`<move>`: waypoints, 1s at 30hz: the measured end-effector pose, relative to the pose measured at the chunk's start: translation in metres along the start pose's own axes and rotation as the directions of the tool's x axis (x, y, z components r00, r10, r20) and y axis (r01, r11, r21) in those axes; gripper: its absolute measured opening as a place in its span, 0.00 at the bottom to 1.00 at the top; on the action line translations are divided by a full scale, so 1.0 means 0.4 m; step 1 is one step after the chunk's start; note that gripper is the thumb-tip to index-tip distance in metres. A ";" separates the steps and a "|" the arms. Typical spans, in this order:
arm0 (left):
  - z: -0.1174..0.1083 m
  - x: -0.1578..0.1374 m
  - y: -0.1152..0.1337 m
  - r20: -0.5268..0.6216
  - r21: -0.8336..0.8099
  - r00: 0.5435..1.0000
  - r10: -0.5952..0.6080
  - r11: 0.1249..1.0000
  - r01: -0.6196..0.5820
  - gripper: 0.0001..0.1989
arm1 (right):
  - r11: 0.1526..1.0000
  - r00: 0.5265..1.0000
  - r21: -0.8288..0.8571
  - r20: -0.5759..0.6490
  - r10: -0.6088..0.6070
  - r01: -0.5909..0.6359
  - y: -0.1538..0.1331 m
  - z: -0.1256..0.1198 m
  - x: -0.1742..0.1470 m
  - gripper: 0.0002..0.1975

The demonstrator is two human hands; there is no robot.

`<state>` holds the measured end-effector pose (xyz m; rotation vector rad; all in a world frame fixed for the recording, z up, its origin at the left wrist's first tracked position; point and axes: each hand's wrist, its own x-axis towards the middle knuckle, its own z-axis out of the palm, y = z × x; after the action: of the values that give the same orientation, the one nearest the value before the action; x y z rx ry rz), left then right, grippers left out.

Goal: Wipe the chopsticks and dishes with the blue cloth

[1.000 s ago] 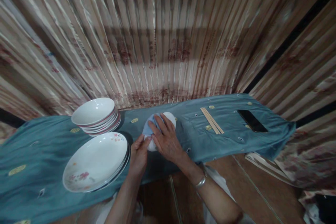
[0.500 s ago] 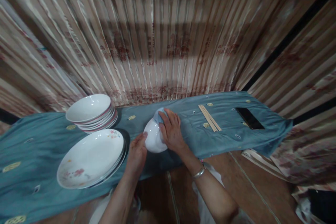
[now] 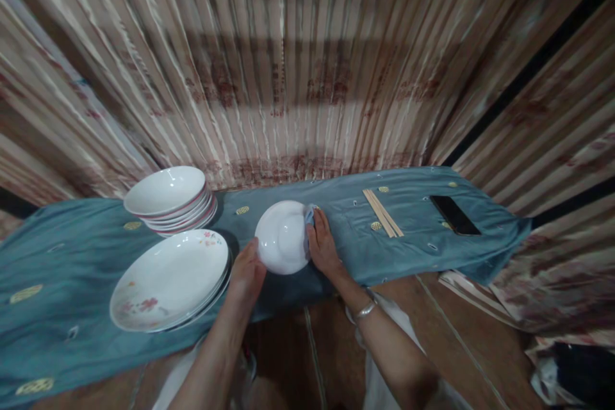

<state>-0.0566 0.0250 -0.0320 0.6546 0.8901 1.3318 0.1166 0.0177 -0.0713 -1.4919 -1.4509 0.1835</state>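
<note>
A small round white bowl (image 3: pixel 282 240) is held up in front of me, over the near part of the cloth-covered table. My left hand (image 3: pixel 248 269) grips its left rim. On the opposite rim, my right hand (image 3: pixel 325 245) presses a crumpled light blue cloth (image 3: pixel 309 223) with its fingers. Part of the cloth is hidden under those fingers. Left of my hands lies a stack of oval white plates (image 3: pixel 170 282) with pink flowers. Behind them stands a stack of white bowls (image 3: pixel 166 192) with reddish rims.
Several wooden chopsticks (image 3: pixel 383 213) lie to the right on the teal tablecloth (image 3: pixel 346 230). Farther right is a black phone (image 3: pixel 454 214). A pleated, patterned curtain (image 3: pixel 298 77) hangs along the table's back edge. Dark bars cross at the right.
The bowl now shows more of its round face. My right hand and the cloth have shifted from across its top to its right rim. My left hand still holds the left side.
</note>
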 end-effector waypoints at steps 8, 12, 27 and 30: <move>0.024 -0.008 0.018 -0.124 -0.146 0.978 -0.166 0.978 0.148 0.11 | 0.997 0.997 -0.060 0.054 0.058 -0.054 0.018 0.022 -0.089 0.32; 0.023 -0.007 0.017 -0.162 -0.138 0.967 -0.194 0.975 0.172 0.11 | 0.992 0.996 -0.127 0.085 0.024 -0.013 0.004 0.015 -0.128 0.32; 0.005 0.011 -0.007 -0.076 -0.165 0.978 -0.194 0.970 0.180 0.06 | 0.960 0.995 -0.261 0.057 -0.086 0.098 -0.109 0.025 -0.268 0.30; 0.020 0.007 -0.003 -0.080 -0.201 0.974 -0.212 0.960 0.193 0.09 | 0.952 0.989 -0.276 0.102 -0.105 0.129 -0.133 0.026 -0.282 0.30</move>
<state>-0.0492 0.0281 -0.0292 0.3385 0.8720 1.2547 0.0440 -0.0810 -0.0958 -1.6352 -1.6856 -0.0350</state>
